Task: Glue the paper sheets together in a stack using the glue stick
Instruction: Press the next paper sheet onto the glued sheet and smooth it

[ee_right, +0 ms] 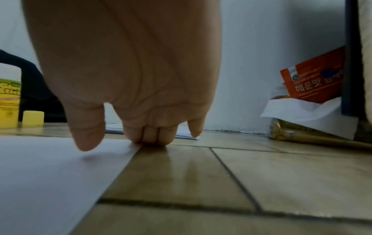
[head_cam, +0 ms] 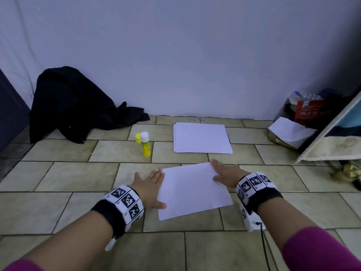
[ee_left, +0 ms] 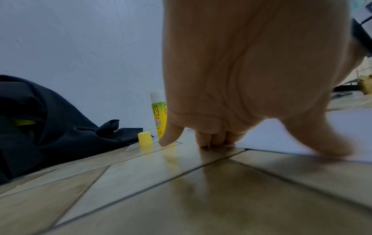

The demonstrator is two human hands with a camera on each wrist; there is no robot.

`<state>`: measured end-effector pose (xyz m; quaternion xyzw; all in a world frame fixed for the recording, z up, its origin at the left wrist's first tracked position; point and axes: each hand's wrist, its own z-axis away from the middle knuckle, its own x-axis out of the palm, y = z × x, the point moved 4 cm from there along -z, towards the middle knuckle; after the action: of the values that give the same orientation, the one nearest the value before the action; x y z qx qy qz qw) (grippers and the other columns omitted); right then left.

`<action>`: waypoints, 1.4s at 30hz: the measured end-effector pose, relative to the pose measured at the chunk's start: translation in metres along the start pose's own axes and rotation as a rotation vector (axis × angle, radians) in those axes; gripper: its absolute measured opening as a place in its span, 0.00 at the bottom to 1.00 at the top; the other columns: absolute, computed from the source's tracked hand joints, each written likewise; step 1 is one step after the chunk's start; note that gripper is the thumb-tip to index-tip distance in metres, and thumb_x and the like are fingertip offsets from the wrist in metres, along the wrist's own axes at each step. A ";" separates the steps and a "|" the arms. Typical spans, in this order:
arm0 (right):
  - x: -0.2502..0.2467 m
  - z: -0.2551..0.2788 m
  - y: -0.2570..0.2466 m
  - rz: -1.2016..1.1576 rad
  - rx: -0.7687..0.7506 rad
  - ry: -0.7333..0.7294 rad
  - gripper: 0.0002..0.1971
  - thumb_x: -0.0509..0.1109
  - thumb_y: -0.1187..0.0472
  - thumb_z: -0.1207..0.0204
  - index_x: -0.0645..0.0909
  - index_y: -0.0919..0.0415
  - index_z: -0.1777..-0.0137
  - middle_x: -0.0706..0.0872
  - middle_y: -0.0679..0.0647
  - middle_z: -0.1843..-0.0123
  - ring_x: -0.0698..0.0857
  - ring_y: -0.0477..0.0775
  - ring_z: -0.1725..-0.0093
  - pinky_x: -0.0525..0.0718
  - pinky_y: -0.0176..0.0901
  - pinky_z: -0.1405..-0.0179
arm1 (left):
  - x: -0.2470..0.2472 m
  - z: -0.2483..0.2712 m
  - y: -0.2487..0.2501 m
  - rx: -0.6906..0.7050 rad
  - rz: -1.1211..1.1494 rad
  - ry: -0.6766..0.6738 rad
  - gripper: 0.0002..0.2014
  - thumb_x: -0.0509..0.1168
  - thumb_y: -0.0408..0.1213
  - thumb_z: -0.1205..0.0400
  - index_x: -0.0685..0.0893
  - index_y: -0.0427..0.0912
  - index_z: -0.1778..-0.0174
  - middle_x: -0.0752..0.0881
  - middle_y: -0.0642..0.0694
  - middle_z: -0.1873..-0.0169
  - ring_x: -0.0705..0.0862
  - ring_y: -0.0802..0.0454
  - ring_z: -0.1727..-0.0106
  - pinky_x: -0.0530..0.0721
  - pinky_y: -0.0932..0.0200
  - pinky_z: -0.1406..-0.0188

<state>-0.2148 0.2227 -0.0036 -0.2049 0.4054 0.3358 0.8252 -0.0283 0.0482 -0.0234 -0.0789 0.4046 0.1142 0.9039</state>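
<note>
A white paper sheet (head_cam: 192,189) lies slightly askew on the tiled floor in front of me. My left hand (head_cam: 151,185) lies flat at its left edge, fingers straight and touching the far left corner, thumb on the paper. At the right edge my right hand (head_cam: 224,173) lies flat too, fingertips (ee_right: 150,137) at the far right corner, thumb over the sheet. A stack of white sheets (head_cam: 202,137) sits farther back. The yellow glue stick (head_cam: 145,144) stands upright and uncapped to the left of the stack, its yellow cap (head_cam: 138,138) beside it.
A black cloth heap (head_cam: 74,106) lies against the wall at the left. At the right stand a red packet (head_cam: 310,112), a crumpled white paper (head_cam: 291,132) on a golden bag and a leaning board (head_cam: 330,141). Pale wall behind.
</note>
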 end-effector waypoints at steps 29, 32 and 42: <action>0.007 0.006 0.011 0.115 -0.098 -0.007 0.69 0.82 0.40 0.40 0.29 0.58 0.17 0.35 0.48 0.14 0.48 0.51 0.15 0.42 0.69 0.19 | -0.001 0.001 -0.020 0.093 0.029 0.022 0.64 0.68 0.68 0.30 0.26 0.45 0.20 0.25 0.51 0.20 0.28 0.56 0.18 0.38 0.26 0.23; 0.003 0.008 0.006 0.183 -0.059 -0.014 0.69 0.82 0.40 0.40 0.30 0.59 0.17 0.35 0.49 0.14 0.47 0.50 0.15 0.41 0.69 0.20 | 0.000 0.000 -0.020 0.096 0.061 0.019 0.65 0.70 0.67 0.30 0.25 0.44 0.20 0.24 0.52 0.21 0.27 0.56 0.19 0.37 0.26 0.23; 0.039 0.042 -0.091 0.453 -0.673 -0.025 0.39 0.55 0.75 0.23 0.50 0.49 0.15 0.50 0.42 0.14 0.52 0.41 0.16 0.40 0.54 0.17 | -0.001 0.001 -0.018 0.093 0.073 0.011 0.65 0.70 0.66 0.30 0.25 0.42 0.20 0.24 0.50 0.20 0.28 0.55 0.19 0.38 0.26 0.23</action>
<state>-0.1093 0.2012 -0.0046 -0.3648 0.2976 0.6255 0.6222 -0.0235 0.0311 -0.0206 -0.0228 0.4169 0.1277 0.8997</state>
